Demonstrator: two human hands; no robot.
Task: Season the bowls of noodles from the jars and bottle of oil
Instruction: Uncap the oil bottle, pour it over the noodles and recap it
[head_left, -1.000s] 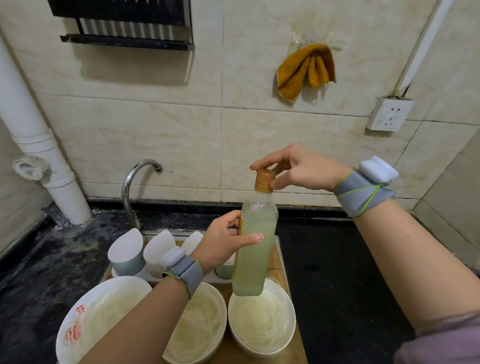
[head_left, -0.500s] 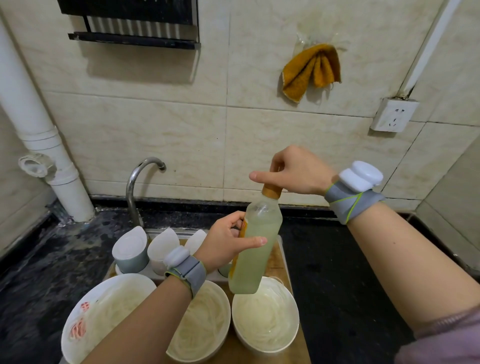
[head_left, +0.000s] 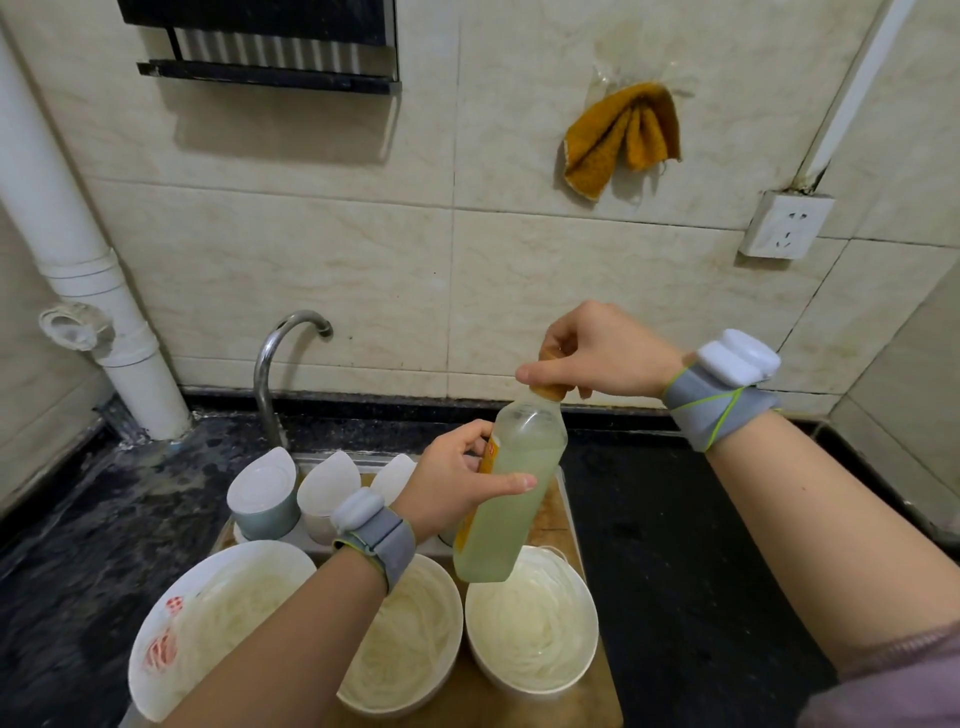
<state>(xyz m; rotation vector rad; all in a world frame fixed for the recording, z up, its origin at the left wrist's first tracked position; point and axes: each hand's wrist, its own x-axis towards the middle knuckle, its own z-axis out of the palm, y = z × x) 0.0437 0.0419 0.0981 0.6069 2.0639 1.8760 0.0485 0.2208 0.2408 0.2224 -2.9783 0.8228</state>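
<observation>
My left hand (head_left: 457, 488) grips the tilted oil bottle (head_left: 511, 488) above the right bowl (head_left: 531, 631); my right hand (head_left: 597, 353) pinches its cap (head_left: 545, 391).

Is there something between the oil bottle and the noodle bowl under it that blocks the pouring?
Only the cap, on the bottle and gripped by the right hand. Nothing visible lies between the bottle and the bowl.

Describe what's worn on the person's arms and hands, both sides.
Both hands are bare, no gloves. The left wrist band is grey fabric edged in yellow-green, carrying a rounded white module. The right wrist band is the same grey, with a thin yellow-green cord crossing it and a larger white module on top. A mauve sleeve shows on the right upper arm only.
</observation>
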